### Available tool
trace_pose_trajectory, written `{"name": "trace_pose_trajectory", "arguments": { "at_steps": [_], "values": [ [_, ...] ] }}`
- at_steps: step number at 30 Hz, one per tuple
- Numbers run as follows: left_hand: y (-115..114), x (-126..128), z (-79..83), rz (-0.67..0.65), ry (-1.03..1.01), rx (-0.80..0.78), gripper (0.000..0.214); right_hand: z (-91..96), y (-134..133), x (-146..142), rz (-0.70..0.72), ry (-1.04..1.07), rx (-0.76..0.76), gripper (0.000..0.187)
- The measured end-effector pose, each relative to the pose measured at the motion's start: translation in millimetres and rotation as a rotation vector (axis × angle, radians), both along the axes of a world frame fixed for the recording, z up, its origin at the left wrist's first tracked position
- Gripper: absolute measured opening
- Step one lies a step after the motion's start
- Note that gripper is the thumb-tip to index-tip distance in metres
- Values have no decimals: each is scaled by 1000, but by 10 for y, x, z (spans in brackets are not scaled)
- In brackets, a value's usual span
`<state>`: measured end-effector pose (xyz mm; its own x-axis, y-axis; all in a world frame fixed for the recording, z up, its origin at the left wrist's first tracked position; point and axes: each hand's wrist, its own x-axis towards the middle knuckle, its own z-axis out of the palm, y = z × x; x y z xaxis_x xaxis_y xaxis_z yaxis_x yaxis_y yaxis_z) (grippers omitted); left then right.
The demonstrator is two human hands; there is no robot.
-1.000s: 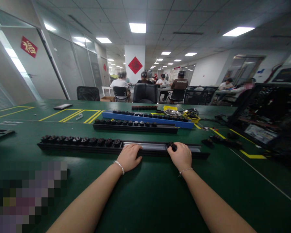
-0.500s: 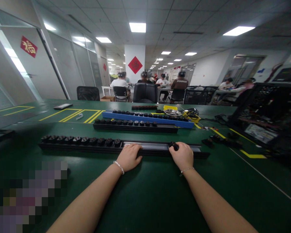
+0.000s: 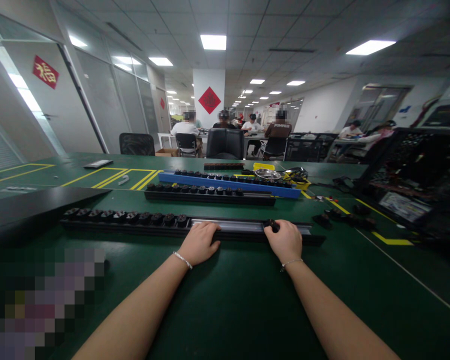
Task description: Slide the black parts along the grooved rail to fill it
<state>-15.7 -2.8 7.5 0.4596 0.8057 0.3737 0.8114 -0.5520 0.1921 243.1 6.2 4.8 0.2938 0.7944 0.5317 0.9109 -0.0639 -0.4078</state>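
A long black rail [image 3: 240, 236] lies across the green table in front of me, its channel pale inside. Several round black socket modules [image 3: 156, 219] sit in a row along its left half. My left hand [image 3: 199, 245] grips the rail's near wall around the middle, fingers curled over the edge and thumb apart on the near side. Toward the right end, my right hand [image 3: 286, 241] pinches a small black socket module [image 3: 273, 225] at the channel; the fingers partly cover it. Whether that piece is seated in the channel I cannot tell.
Behind lie a second black rail [image 3: 210, 199] and a blue rail [image 3: 228, 185], both carrying modules. Loose black pieces [image 3: 335, 215] and a dark open-sided case [image 3: 397, 175] are at right. A dark flat shape [image 3: 41, 210] reaches in from the left. People [image 3: 187, 127] sit farther back.
My right hand has shifted slightly to the right with the module. My left hand has stayed put. The dark flat shape at left has come farther in, near the rail's left end.
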Motion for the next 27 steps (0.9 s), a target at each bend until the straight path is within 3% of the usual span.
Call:
{"name": "trace_pose_trajectory", "arguments": {
  "at_steps": [27],
  "values": [
    [9, -16, -10, -11, 10, 26, 33, 39, -4, 69, -86, -24, -49, 29]
  ]
}}
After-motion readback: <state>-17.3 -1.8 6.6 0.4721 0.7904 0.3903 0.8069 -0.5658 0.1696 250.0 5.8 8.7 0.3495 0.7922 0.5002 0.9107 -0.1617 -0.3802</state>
